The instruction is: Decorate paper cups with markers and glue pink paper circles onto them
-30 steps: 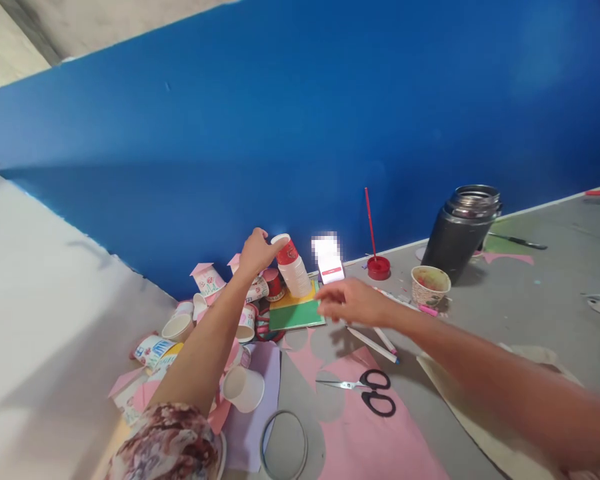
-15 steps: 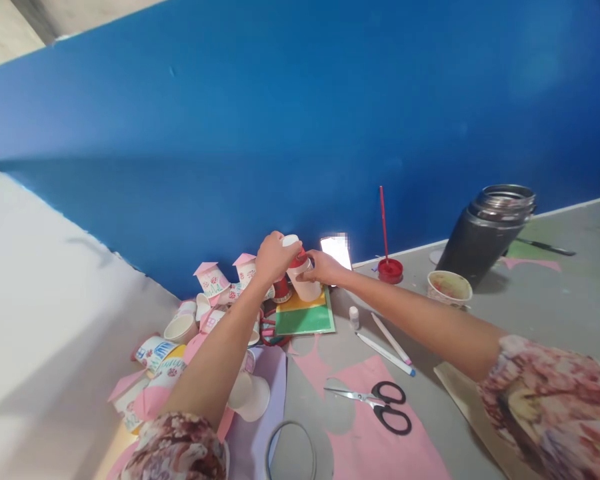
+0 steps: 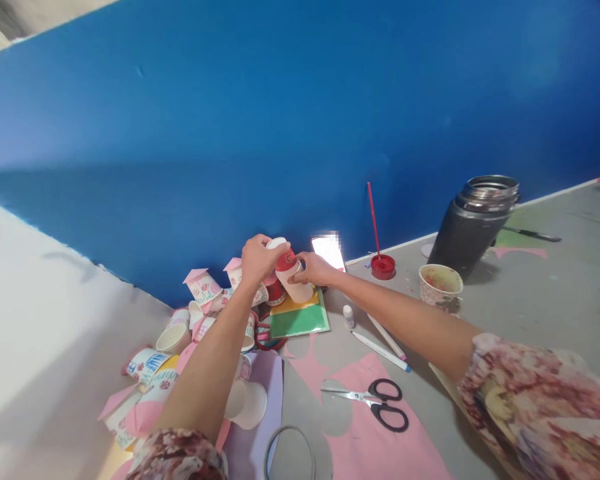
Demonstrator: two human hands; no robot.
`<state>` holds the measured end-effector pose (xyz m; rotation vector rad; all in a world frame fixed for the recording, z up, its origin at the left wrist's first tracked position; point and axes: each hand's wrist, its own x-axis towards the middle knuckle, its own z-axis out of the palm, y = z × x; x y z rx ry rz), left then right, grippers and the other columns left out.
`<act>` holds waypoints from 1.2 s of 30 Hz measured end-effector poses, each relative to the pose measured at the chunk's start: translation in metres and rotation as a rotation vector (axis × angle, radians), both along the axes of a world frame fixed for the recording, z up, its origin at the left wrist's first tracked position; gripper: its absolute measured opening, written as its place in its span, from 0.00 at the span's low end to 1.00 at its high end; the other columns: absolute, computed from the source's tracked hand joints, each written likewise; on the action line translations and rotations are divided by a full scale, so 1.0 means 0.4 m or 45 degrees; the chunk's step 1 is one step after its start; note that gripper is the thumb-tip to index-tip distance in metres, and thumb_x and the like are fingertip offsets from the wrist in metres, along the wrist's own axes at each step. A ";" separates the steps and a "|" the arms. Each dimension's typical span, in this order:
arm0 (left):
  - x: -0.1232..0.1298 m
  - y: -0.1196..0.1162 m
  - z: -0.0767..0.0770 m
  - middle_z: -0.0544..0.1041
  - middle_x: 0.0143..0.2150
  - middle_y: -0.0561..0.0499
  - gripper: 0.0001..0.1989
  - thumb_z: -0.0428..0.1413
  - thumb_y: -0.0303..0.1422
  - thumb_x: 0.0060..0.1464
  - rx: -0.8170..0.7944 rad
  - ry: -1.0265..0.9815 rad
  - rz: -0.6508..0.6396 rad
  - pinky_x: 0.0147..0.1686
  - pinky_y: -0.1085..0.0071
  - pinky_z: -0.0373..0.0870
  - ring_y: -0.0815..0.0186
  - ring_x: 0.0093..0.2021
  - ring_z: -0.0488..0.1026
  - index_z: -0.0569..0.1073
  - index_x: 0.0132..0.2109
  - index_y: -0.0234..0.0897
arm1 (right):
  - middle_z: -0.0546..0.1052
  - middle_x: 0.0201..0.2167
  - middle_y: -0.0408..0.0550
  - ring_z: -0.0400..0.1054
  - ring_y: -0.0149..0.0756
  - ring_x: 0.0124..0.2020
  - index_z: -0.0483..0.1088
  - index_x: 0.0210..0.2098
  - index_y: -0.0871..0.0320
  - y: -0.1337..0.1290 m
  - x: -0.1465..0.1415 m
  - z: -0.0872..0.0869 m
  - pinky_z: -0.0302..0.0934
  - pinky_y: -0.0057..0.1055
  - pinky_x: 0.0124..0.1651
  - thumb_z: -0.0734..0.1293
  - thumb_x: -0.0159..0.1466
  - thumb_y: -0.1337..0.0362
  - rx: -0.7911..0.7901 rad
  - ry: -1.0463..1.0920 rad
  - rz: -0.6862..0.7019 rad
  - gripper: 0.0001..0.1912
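A whitish bottle (image 3: 299, 288) with a red band stands tilted near the blue wall, above a green and yellow packet (image 3: 300, 320). My left hand (image 3: 259, 260) is closed round its white top, thumb on the red part. Pressed to the bottle's right side are the curled fingers of my right hand (image 3: 314, 269). A red container (image 3: 275, 291) sits just behind and left of the bottle. Directly right of my right hand, a bright phone (image 3: 329, 252) leans on the wall.
Several decorated paper cups (image 3: 203, 285) crowd the left. Black-handled scissors (image 3: 380, 400) lie on pink paper (image 3: 370, 447). Pens (image 3: 380, 351), a small white bottle (image 3: 349, 316), a red pot (image 3: 383, 267), a paper cup (image 3: 440, 285) and a dark flask (image 3: 467, 233) are at right. A tape ring (image 3: 267, 460) is in front.
The view has shifted slightly, so most things appear further left. Both hands remain on the bottle, and more of its red band shows between them.
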<state>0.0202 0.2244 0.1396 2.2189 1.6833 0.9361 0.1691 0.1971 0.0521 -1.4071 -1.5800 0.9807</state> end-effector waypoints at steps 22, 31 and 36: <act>-0.155 -0.373 0.027 0.82 0.45 0.48 0.16 0.55 0.49 0.61 -0.831 -1.531 -0.246 0.30 0.65 0.77 0.60 0.38 0.79 0.77 0.47 0.45 | 0.80 0.55 0.56 0.80 0.38 0.38 0.70 0.58 0.57 -0.240 0.014 0.129 0.69 0.30 0.41 0.74 0.65 0.58 0.150 -0.122 -0.028 0.24; -0.065 -0.557 -0.154 0.81 0.51 0.44 0.22 0.57 0.52 0.62 -1.094 -1.738 -0.241 0.40 0.63 0.80 0.54 0.50 0.79 0.78 0.52 0.40 | 0.69 0.22 0.42 0.61 0.32 0.26 0.71 0.31 0.55 -0.493 0.064 0.114 0.55 0.29 0.32 0.57 0.72 0.47 0.364 -0.197 0.081 0.23; -0.075 -0.617 -0.195 0.67 0.68 0.43 0.38 0.70 0.43 0.50 -0.457 -1.023 -0.198 0.62 0.53 0.69 0.47 0.68 0.66 0.68 0.66 0.50 | 0.62 0.20 0.41 0.56 0.32 0.24 0.56 0.22 0.54 -0.509 0.111 0.030 0.51 0.31 0.30 0.56 0.72 0.49 0.215 -0.286 -0.016 0.25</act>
